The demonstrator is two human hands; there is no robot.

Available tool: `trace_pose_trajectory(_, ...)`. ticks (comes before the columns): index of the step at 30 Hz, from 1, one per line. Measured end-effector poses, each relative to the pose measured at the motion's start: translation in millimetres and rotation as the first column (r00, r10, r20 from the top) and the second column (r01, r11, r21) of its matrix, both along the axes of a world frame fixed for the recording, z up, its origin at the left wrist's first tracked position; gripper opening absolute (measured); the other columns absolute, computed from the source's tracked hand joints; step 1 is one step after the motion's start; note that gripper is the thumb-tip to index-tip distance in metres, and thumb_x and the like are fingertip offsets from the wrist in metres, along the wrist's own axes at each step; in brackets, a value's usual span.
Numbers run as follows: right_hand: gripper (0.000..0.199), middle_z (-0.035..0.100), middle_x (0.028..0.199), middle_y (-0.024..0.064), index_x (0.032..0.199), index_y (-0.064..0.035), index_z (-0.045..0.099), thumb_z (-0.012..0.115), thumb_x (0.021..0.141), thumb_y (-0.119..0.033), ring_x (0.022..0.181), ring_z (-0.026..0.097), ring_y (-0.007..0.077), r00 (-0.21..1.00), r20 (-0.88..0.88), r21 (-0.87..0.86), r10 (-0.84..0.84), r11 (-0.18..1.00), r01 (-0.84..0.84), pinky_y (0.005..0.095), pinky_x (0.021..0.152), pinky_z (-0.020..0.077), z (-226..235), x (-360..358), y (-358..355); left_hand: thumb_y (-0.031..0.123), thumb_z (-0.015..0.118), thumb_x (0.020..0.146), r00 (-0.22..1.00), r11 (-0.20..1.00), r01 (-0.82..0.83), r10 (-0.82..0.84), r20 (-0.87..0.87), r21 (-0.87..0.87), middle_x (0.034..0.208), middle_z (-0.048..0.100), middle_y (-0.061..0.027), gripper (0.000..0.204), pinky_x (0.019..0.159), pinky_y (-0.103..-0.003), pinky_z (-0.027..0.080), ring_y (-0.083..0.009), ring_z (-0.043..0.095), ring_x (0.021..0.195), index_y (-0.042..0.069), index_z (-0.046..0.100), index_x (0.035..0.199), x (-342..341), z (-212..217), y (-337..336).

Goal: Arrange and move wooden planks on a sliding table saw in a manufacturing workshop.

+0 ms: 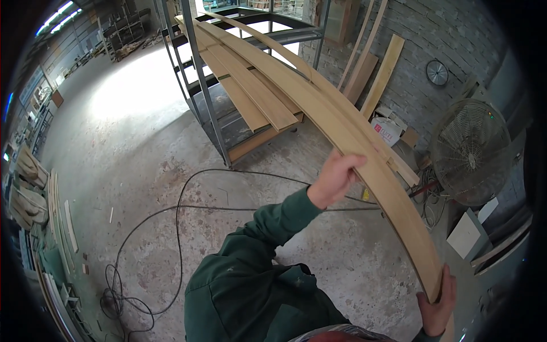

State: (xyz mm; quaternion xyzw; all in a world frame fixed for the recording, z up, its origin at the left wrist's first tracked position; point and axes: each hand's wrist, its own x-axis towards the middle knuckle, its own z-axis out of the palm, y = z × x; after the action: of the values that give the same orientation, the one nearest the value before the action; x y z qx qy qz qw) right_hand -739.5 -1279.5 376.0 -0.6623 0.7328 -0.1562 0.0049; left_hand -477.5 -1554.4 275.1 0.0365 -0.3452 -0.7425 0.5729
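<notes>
A long, light-brown wooden plank [399, 208] slants across the view from the metal rack at the top to the lower right, looking bent through the fisheye lens. My left hand [335, 178] grips its near edge partway along, thumb on the upper face. At the plank's near end, my right hand [439, 305] is closed around the tip; some of its fingers are hidden. The far part lies over the dark metal rack [206, 97], which carries several other boards [256, 94]. Another long board [342, 105] runs along the held plank's right side.
A black cable [180, 228] loops over the stained concrete floor on the left. A large round fan [470, 145] stands at the right. Boards [383, 74] lean on the brick wall, near a white box [386, 131]. Wood strips [54, 211] lie at the far left.
</notes>
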Motion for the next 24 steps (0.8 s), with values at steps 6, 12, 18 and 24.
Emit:
trace_pose_trajectory(6,0.069,0.057,0.123,0.024,0.138,-0.0052,0.048,0.074,0.075,-0.007,0.112,0.056,0.0403,0.983,-0.081,0.049,-0.167,0.984,0.172,0.0452,0.094,0.0456,19,-30,47,0.013,0.054,0.086,0.995,0.996,-0.092,0.092,-0.032,0.019,0.121,0.061,-0.0118,0.048,0.097,-0.037,0.049,-0.0228,0.059,0.112,-0.004,0.047,0.131,31,13,-44)
trace_pose_trajectory(12,0.083,0.056,0.107,0.0194,0.135,0.0029,0.046,0.071,0.056,0.003,0.097,0.059,0.0333,0.998,0.052,-0.051,-0.038,0.998,0.041,0.0377,0.09,0.0469,-20,-31,-2,0.008,0.06,0.088,0.974,0.98,0.192,-0.196,0.114,0.048,0.117,0.061,-0.0063,0.041,0.084,-0.033,0.054,-0.0172,0.06,0.106,0.007,0.052,0.127,-65,-16,77)
trace_pose_trajectory(18,0.086,0.056,0.106,0.0196,0.138,-0.0002,0.044,0.068,0.055,0.003,0.097,0.058,0.0351,1.0,-0.001,-0.004,0.027,1.0,-0.027,0.0384,0.089,0.046,-10,-22,-12,0.008,0.058,0.088,0.99,0.996,0.084,-0.084,0.115,0.009,0.122,0.06,-0.0091,0.048,0.089,-0.034,0.052,-0.0191,0.059,0.11,0.006,0.043,0.134,-12,-22,1)
trace_pose_trajectory(24,0.084,0.057,0.107,0.0211,0.135,0.0012,0.047,0.068,0.054,0.004,0.099,0.06,0.036,0.992,0.126,0.012,-0.014,1.0,0.012,0.0379,0.089,0.0476,-20,-36,-3,0.009,0.056,0.09,0.996,0.993,-0.087,0.086,0.018,0.086,0.135,0.05,-0.0093,0.057,0.094,-0.039,0.049,-0.02,0.057,0.111,0.008,0.032,0.142,-12,-23,6)
